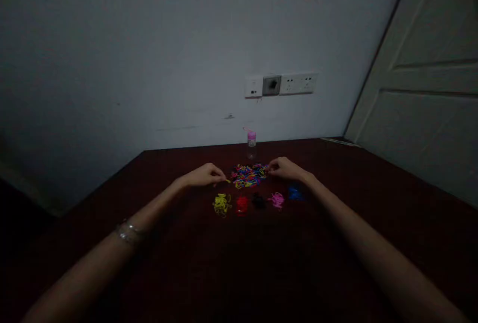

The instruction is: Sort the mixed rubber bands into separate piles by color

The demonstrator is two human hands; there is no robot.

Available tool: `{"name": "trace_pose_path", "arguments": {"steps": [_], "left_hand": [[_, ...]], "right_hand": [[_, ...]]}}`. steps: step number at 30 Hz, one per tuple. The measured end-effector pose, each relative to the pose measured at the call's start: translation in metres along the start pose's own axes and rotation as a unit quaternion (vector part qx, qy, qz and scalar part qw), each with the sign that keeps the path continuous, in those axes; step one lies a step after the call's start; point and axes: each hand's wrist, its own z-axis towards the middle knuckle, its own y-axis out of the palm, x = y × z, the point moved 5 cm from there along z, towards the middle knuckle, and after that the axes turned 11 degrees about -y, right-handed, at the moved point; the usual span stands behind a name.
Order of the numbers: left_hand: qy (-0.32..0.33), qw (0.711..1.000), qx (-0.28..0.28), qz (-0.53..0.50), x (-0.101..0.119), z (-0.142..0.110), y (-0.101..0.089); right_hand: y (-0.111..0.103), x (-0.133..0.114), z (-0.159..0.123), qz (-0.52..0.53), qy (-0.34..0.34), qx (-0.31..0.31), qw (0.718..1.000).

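Note:
A heap of small mixed-colour rubber bands lies on the dark table between my two hands. My left hand, at the heap's left side, pinches a yellow rubber band between thumb and fingertips. On the opposite side, my right hand has its fingers pinched together at the heap's edge; what they hold is too small and dark to make out. Nearer to me is a row of sorted piles: yellow bands, red bands, black bands, pink bands and blue bands, the blue pile beside my right wrist.
Behind the heap stands a clear bottle with a pink cap. The dark red table meets a pale wall bearing sockets and switches. A panelled door is at the right. The light is dim.

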Motion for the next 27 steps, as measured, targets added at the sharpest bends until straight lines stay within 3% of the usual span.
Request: {"name": "trace_pose_path", "arguments": {"steps": [5, 12, 27], "left_hand": [[-0.012, 0.999, -0.048, -0.021, -0.016, -0.010, 0.017], [-0.036, 0.996, -0.069, -0.034, -0.027, -0.017, 0.032], [-0.051, 0.995, -0.065, -0.061, -0.019, -0.020, 0.032]], "right_hand": [[0.009, 0.007, -0.001, 0.000, -0.011, -0.006, 1.000], [0.015, 0.001, -0.002, -0.087, -0.012, 0.030, 0.996], [0.019, -0.002, -0.003, -0.165, 0.041, 0.057, 0.984]]}}
